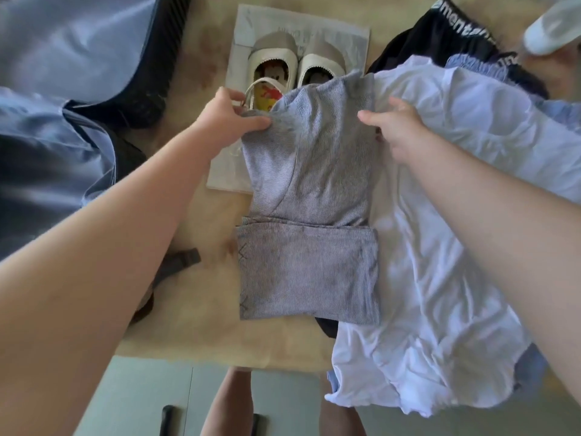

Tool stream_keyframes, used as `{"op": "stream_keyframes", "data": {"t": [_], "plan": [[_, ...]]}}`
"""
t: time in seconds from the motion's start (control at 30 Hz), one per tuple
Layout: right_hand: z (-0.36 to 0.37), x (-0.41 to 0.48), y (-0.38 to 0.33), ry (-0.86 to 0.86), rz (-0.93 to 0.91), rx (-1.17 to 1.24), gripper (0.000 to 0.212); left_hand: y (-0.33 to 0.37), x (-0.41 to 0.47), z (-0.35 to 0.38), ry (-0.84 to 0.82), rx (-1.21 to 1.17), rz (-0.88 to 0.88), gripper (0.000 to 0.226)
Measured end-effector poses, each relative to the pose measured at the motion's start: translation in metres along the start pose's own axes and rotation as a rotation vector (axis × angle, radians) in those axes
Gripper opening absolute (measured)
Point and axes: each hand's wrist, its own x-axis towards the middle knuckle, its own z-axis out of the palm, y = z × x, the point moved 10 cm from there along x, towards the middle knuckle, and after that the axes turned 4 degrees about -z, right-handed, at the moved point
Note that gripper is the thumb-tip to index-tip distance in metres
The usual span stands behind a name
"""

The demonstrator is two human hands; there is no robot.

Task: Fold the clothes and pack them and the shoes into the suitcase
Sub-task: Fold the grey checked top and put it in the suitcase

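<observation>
Mid-frame, the left hand [234, 113] pinches the upper-left corner of the grey ribbed fabric top [308, 231]; the right hand [397, 127] seemingly grips its upper-right edge.

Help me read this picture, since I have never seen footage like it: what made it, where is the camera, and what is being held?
No machine here: these are a person's two bare hands. The single camera sits on the person's head and looks down, so the arms reach in from the bottom. The left hand pinches the upper edge of a grey striped top, whose lower part lies folded on the table. The right hand appears to hold the top's other side. A white shirt lies crumpled on the right, with a black garment beyond it. A pair of shoes stands on a paper sheet further back, partly covered by the top. The open suitcase, lined in blue, lies on the left.
</observation>
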Motion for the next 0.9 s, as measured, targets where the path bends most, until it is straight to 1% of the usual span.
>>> {"op": "stream_keyframes", "data": {"t": [0.07, 0.1, 0.2, 0.27, 0.3, 0.37, 0.47, 0.57, 0.63, 0.77, 0.83, 0.9], "plan": [[0.002, 0.005, 0.0, -0.013, -0.011, -0.022, 0.068, 0.003, 0.003, 0.0, -0.011, 0.033, 0.011, 0.067], [0.004, 0.006, -0.001, -0.021, -0.017, -0.037, 0.065, 0.004, 0.004, 0.0, -0.008, 0.041, 0.012, 0.066], [0.008, 0.006, -0.004, -0.018, -0.02, -0.098, 0.064, 0.002, 0.007, 0.001, -0.01, 0.077, 0.005, 0.065], [0.011, 0.006, -0.005, -0.016, -0.014, -0.099, 0.068, -0.001, 0.007, 0.003, -0.027, 0.108, -0.016, 0.067], [0.014, 0.008, -0.004, -0.031, -0.002, -0.091, 0.067, -0.001, 0.008, 0.002, -0.03, 0.104, -0.024, 0.07], [0.02, 0.008, -0.004, -0.068, 0.015, -0.075, 0.053, 0.001, 0.008, 0.002, -0.038, 0.09, -0.016, 0.075], [0.011, 0.011, -0.001, 0.011, 0.004, -0.092, 0.037, 0.008, 0.005, 0.005, -0.075, 0.106, 0.013, 0.076], [0.0, 0.005, -0.005, 0.1, -0.055, 0.015, 0.022, 0.008, 0.005, 0.004, -0.089, 0.094, 0.009, 0.077], [-0.007, -0.006, -0.012, 0.141, -0.144, 0.115, 0.011, 0.008, 0.003, 0.004, -0.086, 0.06, -0.004, 0.075], [-0.01, -0.022, -0.015, 0.091, -0.252, 0.253, 0.01, 0.01, -0.006, 0.005, -0.048, -0.043, 0.051, 0.07], [-0.013, -0.029, -0.017, 0.065, -0.271, 0.288, 0.014, 0.011, -0.012, 0.004, -0.029, -0.082, 0.097, 0.067], [-0.016, -0.035, -0.024, 0.029, -0.294, 0.33, 0.024, 0.012, -0.017, 0.006, -0.027, -0.117, 0.128, 0.065]]}}
